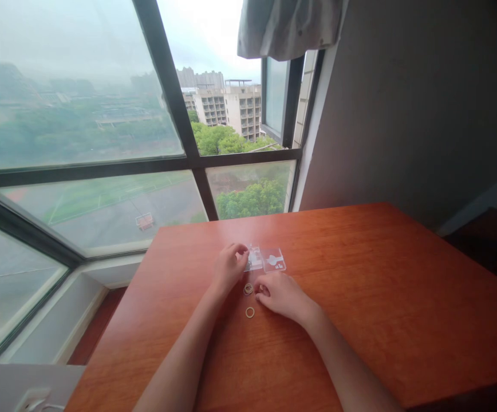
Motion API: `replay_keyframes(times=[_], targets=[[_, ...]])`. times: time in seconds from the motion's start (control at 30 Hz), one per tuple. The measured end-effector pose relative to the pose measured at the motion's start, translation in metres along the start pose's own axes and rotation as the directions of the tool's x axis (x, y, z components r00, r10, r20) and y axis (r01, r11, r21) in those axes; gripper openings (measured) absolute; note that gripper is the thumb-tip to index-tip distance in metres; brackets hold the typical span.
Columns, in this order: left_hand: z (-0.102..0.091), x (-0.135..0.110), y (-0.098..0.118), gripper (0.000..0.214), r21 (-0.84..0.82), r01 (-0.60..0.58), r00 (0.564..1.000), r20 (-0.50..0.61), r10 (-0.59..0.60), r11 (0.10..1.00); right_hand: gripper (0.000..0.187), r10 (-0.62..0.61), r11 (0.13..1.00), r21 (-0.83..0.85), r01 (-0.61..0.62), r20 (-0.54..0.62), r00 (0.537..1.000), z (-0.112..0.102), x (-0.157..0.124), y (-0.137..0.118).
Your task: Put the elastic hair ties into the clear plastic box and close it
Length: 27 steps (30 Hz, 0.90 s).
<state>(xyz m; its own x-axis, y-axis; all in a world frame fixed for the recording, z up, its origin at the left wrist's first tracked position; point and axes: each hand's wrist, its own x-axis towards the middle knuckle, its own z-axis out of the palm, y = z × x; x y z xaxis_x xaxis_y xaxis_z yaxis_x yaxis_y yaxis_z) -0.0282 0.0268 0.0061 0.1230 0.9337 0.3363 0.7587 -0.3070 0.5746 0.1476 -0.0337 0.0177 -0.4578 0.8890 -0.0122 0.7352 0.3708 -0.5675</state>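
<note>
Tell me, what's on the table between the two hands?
In the head view, one small gold ring lies on the table between the left hand and the right hand; another ring sits nearer.

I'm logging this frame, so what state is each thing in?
Left hand: fingers curled, pinching the edge of the clear plastic pieces.
Right hand: fingertips down on the table beside a ring.
Clear plastic pieces: lying flat.
Second ring: lying loose, untouched.
Small window: seems open.
</note>
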Motion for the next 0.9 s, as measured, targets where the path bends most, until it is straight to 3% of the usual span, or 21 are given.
replay_keyframes(times=[0.47,0.63,0.9], targets=[[-0.01,-0.005,0.002,0.012,-0.085,0.001,0.999,-0.041,-0.005,0.996,0.012,0.031,0.999,-0.034,-0.032,-0.012,0.999,0.0,0.0,0.0],[-0.014,-0.009,0.01,0.015,-0.126,-0.037,0.999,-0.012,0.035,0.991,0.01,0.087,0.996,0.028,-0.083,-0.178,0.98,-0.001,0.005,0.004],[-0.017,-0.011,0.024,0.025,-0.257,-0.092,0.984,0.123,0.127,0.962,0.015,0.163,0.985,0.12,-0.124,-0.405,0.9,0.0,0.013,0.014]])
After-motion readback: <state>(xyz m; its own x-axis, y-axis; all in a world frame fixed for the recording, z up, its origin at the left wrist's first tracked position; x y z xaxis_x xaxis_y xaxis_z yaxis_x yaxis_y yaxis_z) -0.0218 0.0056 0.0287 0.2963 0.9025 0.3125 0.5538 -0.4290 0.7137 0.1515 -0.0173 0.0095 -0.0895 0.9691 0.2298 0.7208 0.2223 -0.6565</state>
